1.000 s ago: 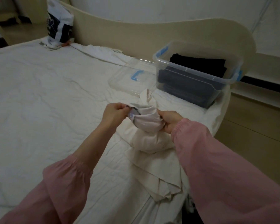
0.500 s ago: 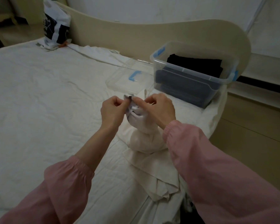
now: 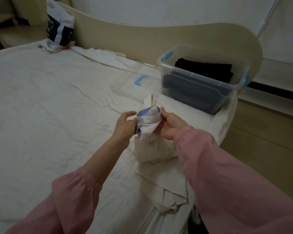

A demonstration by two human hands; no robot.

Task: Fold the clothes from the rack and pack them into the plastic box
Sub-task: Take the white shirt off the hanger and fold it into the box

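Observation:
A cream-white garment (image 3: 152,149) with a pale blue inner lining rises in a bunch from the bed's right side. My left hand (image 3: 124,125) grips its left edge, and my right hand (image 3: 170,124) pinches its right edge, with the blue-lined opening held between them. Behind them stands the clear plastic box (image 3: 227,85) with blue latches, and dark folded clothes (image 3: 203,69) lie inside it. The rest of the garment trails down toward the bed's near edge.
The box's clear lid (image 3: 125,85) lies flat on the white bed (image 3: 49,107), left of the box. A curved beige headboard (image 3: 142,38) runs behind. A white-and-dark bag (image 3: 59,31) leans at the far corner. Wooden floor (image 3: 269,132) is on the right.
My hands have drawn apart and lowered a little, opening the bunched top of the garment so its blue lining shows. The view has shifted slightly.

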